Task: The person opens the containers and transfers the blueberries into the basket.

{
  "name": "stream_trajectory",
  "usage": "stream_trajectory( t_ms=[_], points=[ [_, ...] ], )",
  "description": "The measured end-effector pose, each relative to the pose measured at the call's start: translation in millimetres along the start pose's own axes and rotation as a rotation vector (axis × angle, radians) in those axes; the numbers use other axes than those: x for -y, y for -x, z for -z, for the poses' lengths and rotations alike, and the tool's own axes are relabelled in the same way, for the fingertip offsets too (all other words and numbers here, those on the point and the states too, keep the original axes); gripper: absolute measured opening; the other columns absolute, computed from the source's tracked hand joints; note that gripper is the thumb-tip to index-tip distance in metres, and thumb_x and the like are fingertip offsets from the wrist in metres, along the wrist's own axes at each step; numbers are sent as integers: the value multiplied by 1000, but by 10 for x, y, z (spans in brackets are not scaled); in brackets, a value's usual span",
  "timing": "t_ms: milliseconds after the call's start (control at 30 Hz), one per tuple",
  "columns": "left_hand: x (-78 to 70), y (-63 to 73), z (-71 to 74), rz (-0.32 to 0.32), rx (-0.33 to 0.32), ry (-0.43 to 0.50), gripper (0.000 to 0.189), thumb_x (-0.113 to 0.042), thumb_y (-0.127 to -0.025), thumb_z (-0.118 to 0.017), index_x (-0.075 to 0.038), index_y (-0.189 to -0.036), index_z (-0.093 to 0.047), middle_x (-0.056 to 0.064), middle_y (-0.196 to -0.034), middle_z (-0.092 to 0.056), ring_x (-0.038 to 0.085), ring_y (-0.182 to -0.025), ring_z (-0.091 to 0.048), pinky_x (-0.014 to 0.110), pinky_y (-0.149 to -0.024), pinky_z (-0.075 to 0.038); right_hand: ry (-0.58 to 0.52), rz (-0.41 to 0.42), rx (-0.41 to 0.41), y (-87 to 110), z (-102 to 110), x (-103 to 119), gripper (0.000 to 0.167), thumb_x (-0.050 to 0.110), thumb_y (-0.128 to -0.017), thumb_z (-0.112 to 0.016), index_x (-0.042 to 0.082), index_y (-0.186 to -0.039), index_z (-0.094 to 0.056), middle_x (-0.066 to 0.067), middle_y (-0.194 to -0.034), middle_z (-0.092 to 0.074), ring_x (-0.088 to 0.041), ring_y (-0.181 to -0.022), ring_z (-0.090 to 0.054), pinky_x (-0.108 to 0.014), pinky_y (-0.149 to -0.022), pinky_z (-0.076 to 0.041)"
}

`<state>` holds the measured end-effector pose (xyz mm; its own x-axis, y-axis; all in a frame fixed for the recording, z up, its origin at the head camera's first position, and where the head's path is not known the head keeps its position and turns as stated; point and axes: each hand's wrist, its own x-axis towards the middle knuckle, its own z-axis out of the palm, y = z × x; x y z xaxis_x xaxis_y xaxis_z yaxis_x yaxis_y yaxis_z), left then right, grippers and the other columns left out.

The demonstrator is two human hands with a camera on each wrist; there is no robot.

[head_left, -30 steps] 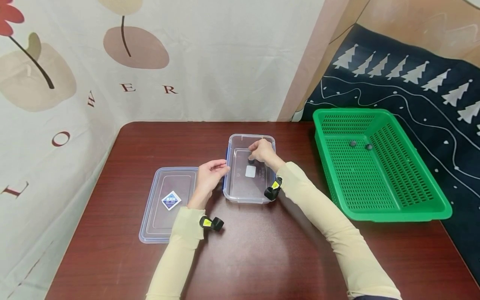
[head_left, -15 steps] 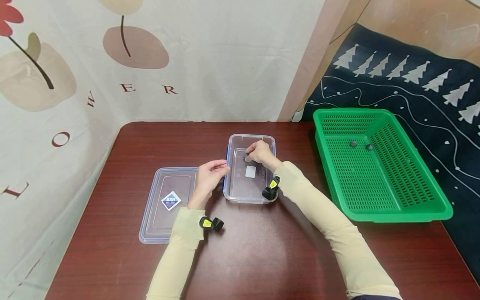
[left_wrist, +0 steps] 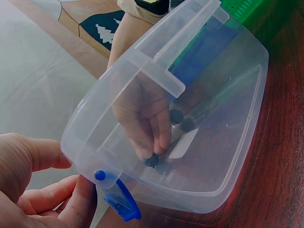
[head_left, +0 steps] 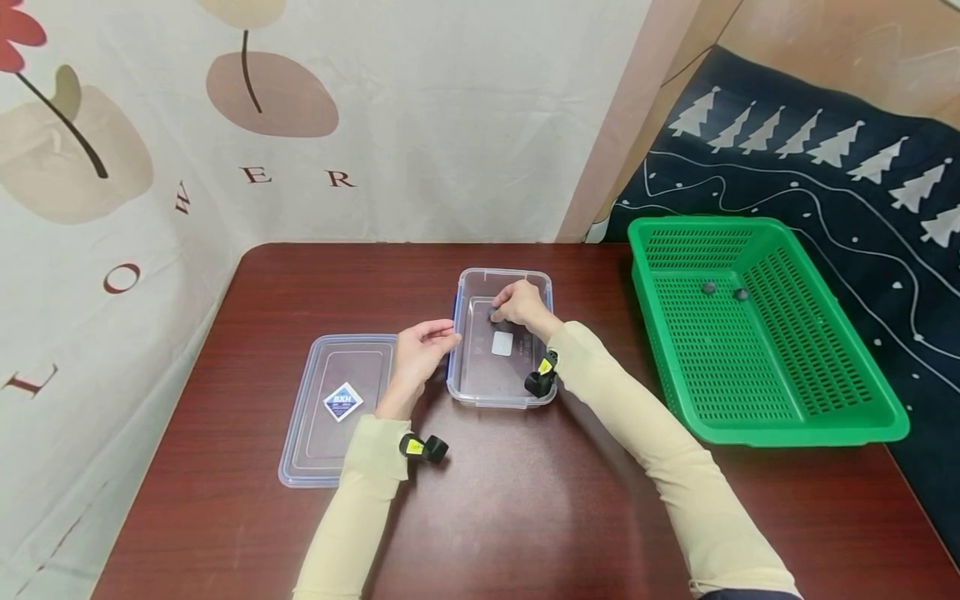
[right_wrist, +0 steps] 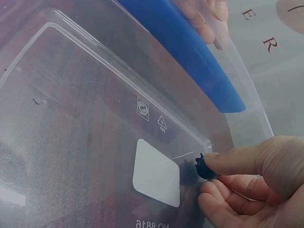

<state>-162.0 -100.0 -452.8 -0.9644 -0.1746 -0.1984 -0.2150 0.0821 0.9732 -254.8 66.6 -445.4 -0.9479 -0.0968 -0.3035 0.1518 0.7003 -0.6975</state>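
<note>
My right hand (head_left: 522,304) reaches into a clear plastic storage box (head_left: 472,375) and pinches a blueberry (right_wrist: 205,168) between thumb and fingers, low over the box's bottom. The berry's crown faces sideways in the right wrist view. Another dark round blueberry (left_wrist: 176,116) shows through the wall, behind the right-hand fingers in the left wrist view. My left hand (head_left: 420,354) holds the box's left rim with thumb and fingertips, right beside the blue clip (left_wrist: 122,199). A white square label (right_wrist: 156,173) shows at the box's bottom.
A clear lid (head_left: 307,442) with a blue-and-white sticker lies left of the box, partly under the left hand. To the right stands a green perforated basket (head_left: 787,433) holding two blueberries (head_left: 708,287). A curtain (head_left: 450,125) hangs behind the brown table (head_left: 510,517).
My right hand has shifted slightly left inside the box with the blueberry, then stayed almost still. The left hand keeps its place at the rim.
</note>
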Motion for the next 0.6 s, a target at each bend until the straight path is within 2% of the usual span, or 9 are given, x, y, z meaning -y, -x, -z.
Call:
stream_trajectory(
  t_ms=[233, 333, 433, 600],
  points=[
    [-7, 7, 6, 4, -6, -17, 28, 0, -79, -70, 6, -106, -66, 16, -94, -67, 5, -71, -58, 14, -63, -48, 0, 8, 6, -2, -2, 0, 17, 4, -74, -76, 2, -91, -73, -11, -98, -69, -16, -80, -55, -25, -66, -45],
    [-2, 4, 5, 0, -8, -18, 28, 0, -79, -70, 6, -106, -66, 16, -94, -67, 4, -71, -58, 13, -63, -48, -25, 6, 10, -4, 2, -5, 16, 5, -75, -76, 1, -90, -73, -9, -86, -69, -12, -69, -56, -22, -60, -45],
    [3, 3, 1, -3, -5, -12, 28, 1, -79, -69, 7, -106, -66, 15, -93, -67, 4, -70, -58, 13, -63, -47, -80, 0, 22, 0, 21, 0, 16, 6, -75, -75, 0, -90, -71, -10, -83, -68, -12, -65, -59, -22, -61, -49],
    [-1, 4, -4, -2, -7, -4, 28, 2, -79, -69, 7, -106, -66, 15, -91, -67, 4, -69, -58, 14, -63, -47, -176, 20, 44, 36, 119, 66, 19, 6, -78, -73, -2, -94, -69, -14, -96, -67, -26, -83, -67, -33, -77, -53]
  ],
)
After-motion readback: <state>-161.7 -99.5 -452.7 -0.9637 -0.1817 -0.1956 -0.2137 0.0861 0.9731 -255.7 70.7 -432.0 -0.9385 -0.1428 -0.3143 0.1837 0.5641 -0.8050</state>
